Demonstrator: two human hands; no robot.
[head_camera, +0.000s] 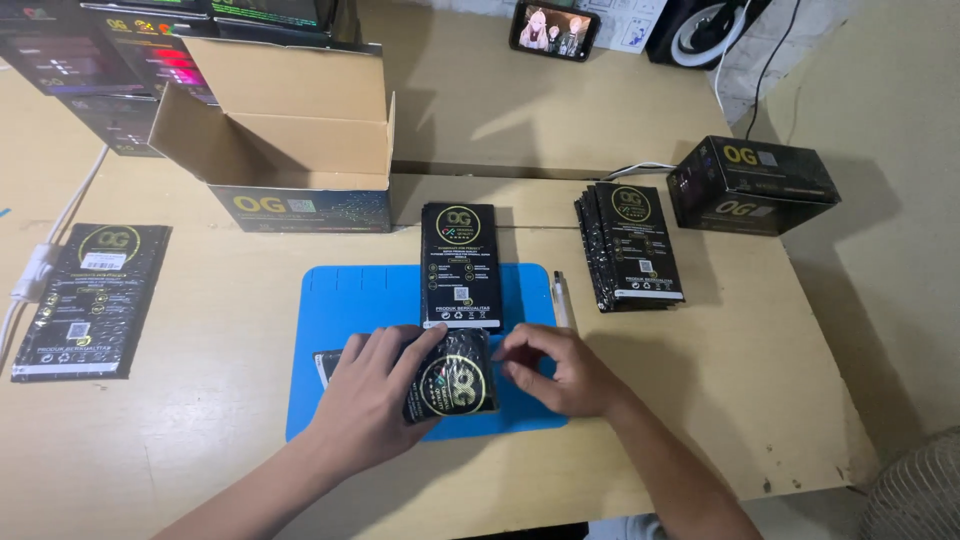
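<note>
My left hand lies over a flat black packet with a round yellow-green mark, pressing it onto the blue mat. My right hand pinches the packet's right edge with thumb and fingertips. A second flat black packet lies upright on the mat just beyond the hands. A white pen rests along the mat's right edge.
An open cardboard box stands at the back left. A stack of black packets and a closed black box sit at the right. One larger black packet lies at the left. A phone leans at the back.
</note>
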